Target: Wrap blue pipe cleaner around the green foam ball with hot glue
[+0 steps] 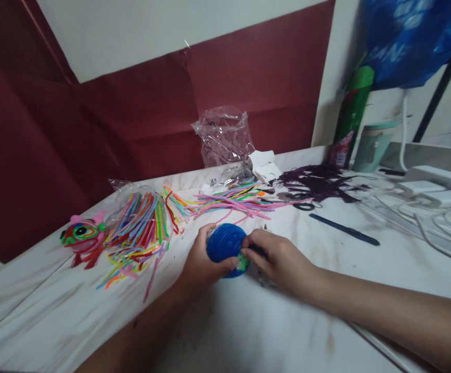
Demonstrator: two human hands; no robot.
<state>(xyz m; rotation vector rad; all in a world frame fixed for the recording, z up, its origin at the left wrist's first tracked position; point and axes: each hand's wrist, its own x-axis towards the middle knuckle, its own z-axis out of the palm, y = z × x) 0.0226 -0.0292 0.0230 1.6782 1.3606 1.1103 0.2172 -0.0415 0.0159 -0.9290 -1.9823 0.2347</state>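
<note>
A round blue ball [225, 241], its surface ridged as if wound with cord, is held above the front middle of the table. My left hand [204, 259] wraps round its left side, with the thumb across the lower front. Beside that thumb shows a small green patch [242, 262] on the ball. The fingertips of my right hand [270, 254] are pinched together at the ball's right side, close to the green patch. Whatever lies between those fingertips is too small or hidden to name.
Colourful fuzzy sticks [143, 217] lie in a heap at left, beside a multicoloured figure with big eyes [83, 235]. Behind are a clear plastic bag [225, 137] and dark purple strands [318, 181]. To the right lie a dark blue pen-like tool [344, 229], a green cup [375, 147] and white cables [423, 223].
</note>
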